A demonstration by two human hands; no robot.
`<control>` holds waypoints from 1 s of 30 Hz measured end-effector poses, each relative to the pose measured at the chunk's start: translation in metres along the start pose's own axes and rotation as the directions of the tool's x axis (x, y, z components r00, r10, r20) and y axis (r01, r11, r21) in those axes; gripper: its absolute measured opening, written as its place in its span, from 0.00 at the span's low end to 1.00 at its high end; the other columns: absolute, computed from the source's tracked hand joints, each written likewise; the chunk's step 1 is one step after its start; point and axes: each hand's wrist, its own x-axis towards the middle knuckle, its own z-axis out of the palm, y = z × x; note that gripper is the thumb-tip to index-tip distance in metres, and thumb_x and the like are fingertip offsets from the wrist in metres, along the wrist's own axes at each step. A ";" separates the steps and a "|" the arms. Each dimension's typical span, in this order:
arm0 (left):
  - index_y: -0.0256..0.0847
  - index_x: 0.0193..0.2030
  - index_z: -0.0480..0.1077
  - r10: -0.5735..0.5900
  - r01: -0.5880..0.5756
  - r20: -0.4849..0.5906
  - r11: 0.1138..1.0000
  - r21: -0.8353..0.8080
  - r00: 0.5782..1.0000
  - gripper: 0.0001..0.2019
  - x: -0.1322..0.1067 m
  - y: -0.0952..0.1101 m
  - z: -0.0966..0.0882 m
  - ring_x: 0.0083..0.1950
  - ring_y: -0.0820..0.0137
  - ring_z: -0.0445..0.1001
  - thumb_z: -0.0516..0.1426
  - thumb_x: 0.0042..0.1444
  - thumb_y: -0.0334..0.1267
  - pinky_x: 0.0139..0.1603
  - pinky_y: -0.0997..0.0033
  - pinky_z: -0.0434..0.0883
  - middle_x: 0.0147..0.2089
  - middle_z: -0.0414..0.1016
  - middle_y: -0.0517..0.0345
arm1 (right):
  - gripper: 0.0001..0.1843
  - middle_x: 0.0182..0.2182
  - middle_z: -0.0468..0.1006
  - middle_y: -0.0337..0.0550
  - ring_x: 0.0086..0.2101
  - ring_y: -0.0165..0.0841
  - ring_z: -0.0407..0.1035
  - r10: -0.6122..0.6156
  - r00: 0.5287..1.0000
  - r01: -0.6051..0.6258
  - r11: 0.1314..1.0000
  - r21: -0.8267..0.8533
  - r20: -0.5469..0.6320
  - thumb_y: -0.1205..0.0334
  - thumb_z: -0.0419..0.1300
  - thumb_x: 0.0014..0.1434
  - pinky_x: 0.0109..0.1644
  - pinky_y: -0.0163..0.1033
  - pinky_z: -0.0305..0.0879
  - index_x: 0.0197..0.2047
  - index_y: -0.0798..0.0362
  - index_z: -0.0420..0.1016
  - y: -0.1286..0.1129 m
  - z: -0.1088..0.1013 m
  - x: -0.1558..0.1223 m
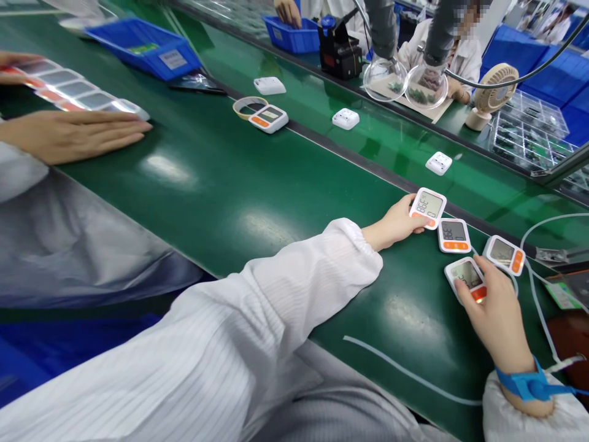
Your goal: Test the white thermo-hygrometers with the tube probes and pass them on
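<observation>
My left hand (399,222) reaches across the green bench and grips a small white digital meter (429,204) with orange buttons; its screen shows digits. Thumb and fingers of my right hand (496,313) close on another such meter (465,273), nearer to me. Between the two hands lies a third meter (454,234), its display also lit with digits. Just beyond my right hand rests one more meter (505,254), turned at an angle. A blue strap (524,383) circles my right wrist.
At left, another person's hands (78,132) touch a row of meters (83,92). White units (439,162) lie on the strip behind the dark rail. A tape roll (243,109), a blue bin (147,46), a fan (494,92) and a white cable (536,288) stand or lie about.
</observation>
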 end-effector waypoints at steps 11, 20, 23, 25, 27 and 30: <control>0.36 0.64 0.63 0.069 -0.067 0.008 0.919 0.389 0.998 0.22 0.004 -0.007 -0.007 0.35 0.70 0.77 0.57 0.64 0.32 0.41 0.66 0.75 0.45 0.78 0.49 | 0.32 0.43 0.80 0.49 0.40 0.46 0.75 0.218 0.928 -0.276 0.947 0.166 0.301 0.35 0.59 0.59 0.44 0.46 0.69 0.52 0.53 0.77 -0.004 -0.004 -0.001; 0.36 0.54 0.72 0.204 -0.359 0.317 0.736 0.574 0.926 0.19 -0.031 0.011 0.007 0.43 0.65 0.76 0.59 0.63 0.47 0.46 0.64 0.73 0.43 0.75 0.51 | 0.29 0.26 0.75 0.42 0.27 0.37 0.68 0.427 0.903 -0.417 0.837 0.355 0.054 0.33 0.54 0.62 0.30 0.38 0.60 0.34 0.52 0.74 -0.011 -0.010 -0.001; 0.40 0.64 0.61 -0.152 -0.094 0.670 0.944 0.315 0.726 0.31 -0.047 -0.001 0.025 0.33 0.69 0.77 0.64 0.58 0.46 0.34 0.69 0.73 0.38 0.76 0.57 | 0.28 0.26 0.74 0.41 0.26 0.36 0.67 0.523 0.852 -0.435 0.736 0.518 -0.027 0.33 0.60 0.60 0.29 0.37 0.61 0.34 0.54 0.73 -0.012 -0.007 -0.004; 0.39 0.62 0.59 -0.202 0.062 0.738 0.975 0.212 0.644 0.30 -0.051 -0.010 0.032 0.31 0.70 0.77 0.65 0.57 0.41 0.31 0.71 0.73 0.38 0.76 0.58 | 0.28 0.29 0.76 0.44 0.27 0.36 0.69 0.530 0.847 -0.411 0.700 0.584 -0.038 0.34 0.62 0.60 0.30 0.37 0.63 0.36 0.55 0.75 -0.015 -0.005 -0.005; 0.39 0.58 0.61 -0.172 0.142 0.726 0.985 0.103 0.666 0.26 -0.050 -0.014 0.032 0.29 0.72 0.77 0.65 0.56 0.39 0.30 0.73 0.73 0.37 0.75 0.58 | 0.28 0.35 0.79 0.48 0.31 0.38 0.72 0.504 0.863 -0.371 0.667 0.646 -0.025 0.35 0.58 0.65 0.33 0.38 0.65 0.43 0.56 0.77 -0.017 -0.003 -0.007; 0.40 0.55 0.62 -0.117 0.189 0.699 0.982 -0.027 0.706 0.25 -0.043 -0.010 0.025 0.27 0.75 0.76 0.66 0.53 0.40 0.27 0.76 0.72 0.39 0.76 0.59 | 0.26 0.43 0.80 0.51 0.38 0.41 0.74 0.424 0.905 -0.332 0.636 0.697 0.045 0.41 0.56 0.68 0.39 0.41 0.69 0.51 0.55 0.77 -0.017 0.000 -0.007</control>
